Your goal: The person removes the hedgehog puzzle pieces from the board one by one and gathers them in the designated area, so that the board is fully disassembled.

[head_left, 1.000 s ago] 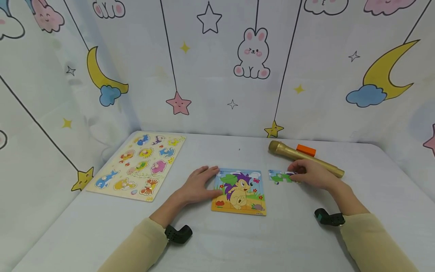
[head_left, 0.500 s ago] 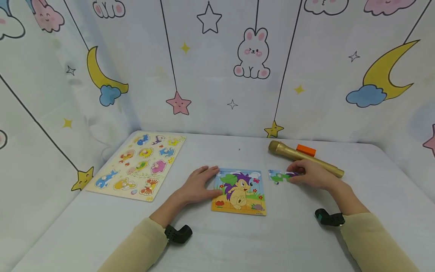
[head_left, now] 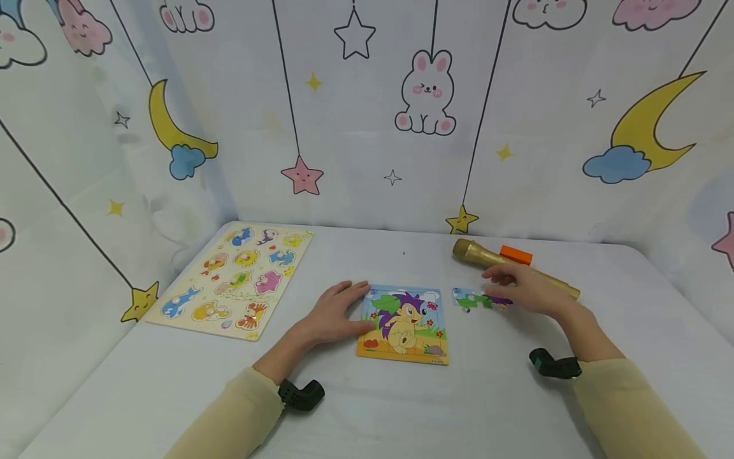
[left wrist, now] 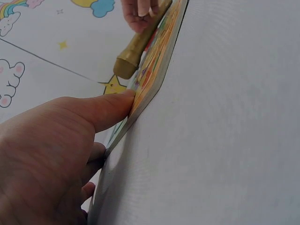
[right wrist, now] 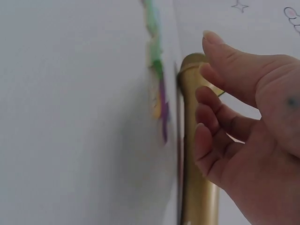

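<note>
A square hedgehog jigsaw puzzle (head_left: 404, 325) lies flat on the white table in the head view. My left hand (head_left: 337, 312) rests along its left side with spread fingers. In the left wrist view, that thumb (left wrist: 112, 108) touches the picture's border. Right of the puzzle lie jigsaw pieces (head_left: 473, 298) in green, white and purple, placed together. Just above their right end hovers my right hand (head_left: 530, 290), holding nothing. The right wrist view shows its fingers loosely bent and apart from the pieces (right wrist: 159, 84).
Behind my right hand lies a gold toy microphone (head_left: 482, 253), with an orange block (head_left: 516, 255) beside it. A cream board with animal pictures (head_left: 235, 280) lies at the back left. A printed curtain (head_left: 367, 127) stands behind the table.
My right hand has let go of the purple piece and risen slightly, so more of the piece shows. My left hand and the hedgehog puzzle stay in place.
</note>
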